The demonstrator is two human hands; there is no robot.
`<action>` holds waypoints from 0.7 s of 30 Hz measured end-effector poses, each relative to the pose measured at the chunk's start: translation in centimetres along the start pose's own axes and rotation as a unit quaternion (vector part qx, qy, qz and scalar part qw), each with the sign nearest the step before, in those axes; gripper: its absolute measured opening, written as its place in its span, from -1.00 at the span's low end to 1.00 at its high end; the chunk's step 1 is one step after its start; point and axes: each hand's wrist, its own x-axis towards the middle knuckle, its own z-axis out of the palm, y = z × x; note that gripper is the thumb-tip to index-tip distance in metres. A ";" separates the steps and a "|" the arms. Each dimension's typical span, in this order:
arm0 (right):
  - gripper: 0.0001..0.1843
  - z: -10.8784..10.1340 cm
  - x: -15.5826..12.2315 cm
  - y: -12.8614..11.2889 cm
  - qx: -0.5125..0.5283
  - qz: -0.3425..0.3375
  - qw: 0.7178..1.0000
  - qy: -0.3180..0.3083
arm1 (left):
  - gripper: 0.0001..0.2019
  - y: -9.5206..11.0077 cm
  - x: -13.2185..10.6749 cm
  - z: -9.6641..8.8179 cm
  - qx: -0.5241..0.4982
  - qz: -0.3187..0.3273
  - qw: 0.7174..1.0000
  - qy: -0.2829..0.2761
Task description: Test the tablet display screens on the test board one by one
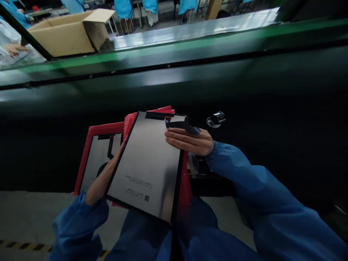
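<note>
A tablet display panel (146, 159), its grey metal back facing up, tilts above my lap. My left hand (110, 170) supports it from the left edge and beneath, fingers hidden behind it. Stretched flat across the upper right corner, the fingers of my right hand (191, 140) lie on the panel; its thumb does not show. A black ribbon cable (187, 126) curves from the panel's top over those fingers. Red bubble wrap (185, 185) shows behind the panel. Left of it, a second display panel (92, 156) lies on a red bubble-wrap sleeve (84, 159).
A curled piece of clear film (216, 119) lies on the dark work surface (272, 119). More dark parts (199, 165) show under my right forearm. Beyond the green ledge (152, 58) stands an open cardboard box (62, 36); another person's hand (15, 49) is left of it.
</note>
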 end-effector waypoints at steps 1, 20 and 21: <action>-0.66 0.2 -0.2 0.0 0.002 -0.003 1.000 -0.011 | -0.31 0.1 -0.2 -0.1 0.009 0.000 1.000 -0.009; -0.61 -4.2 1.4 -1.3 0.141 0.107 0.947 -0.268 | -0.48 -0.8 -1.9 1.5 0.163 -0.017 0.986 0.030; -0.66 -5.1 1.4 -1.6 0.162 0.126 0.953 -0.225 | -0.44 0.2 -2.3 0.3 0.173 -0.030 0.984 0.015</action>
